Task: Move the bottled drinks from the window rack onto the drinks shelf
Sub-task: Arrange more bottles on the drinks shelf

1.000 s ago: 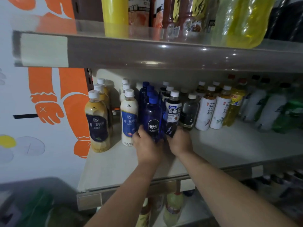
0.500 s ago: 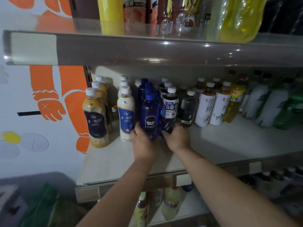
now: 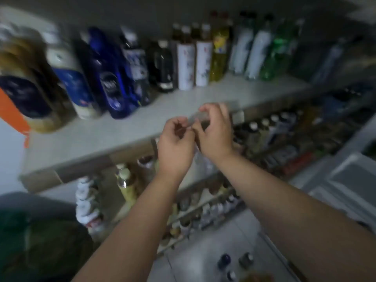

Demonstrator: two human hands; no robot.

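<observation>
The view is motion-blurred. The drinks shelf [image 3: 114, 131] holds a row of bottles. At its left stand the dark blue soda bottle [image 3: 110, 82] and a dark bottle with a white label [image 3: 136, 68]. My left hand [image 3: 176, 143] and my right hand [image 3: 215, 133] hang close together in front of the shelf's front edge, well clear of those bottles. Their fingers are loosely curled and nothing shows inside either hand.
Milky and amber bottles [image 3: 67, 78] stand at the far left, white, yellow and green ones [image 3: 219, 55] to the right. Lower shelves [image 3: 203, 200] are packed with bottles. Loose bottles [image 3: 223, 261] stand on the tiled floor. A white cabinet [image 3: 345, 180] is at the right.
Both hands have let go of the blue soda bottle and the dark bottle and pulled back toward me. The camera has swung down and right.
</observation>
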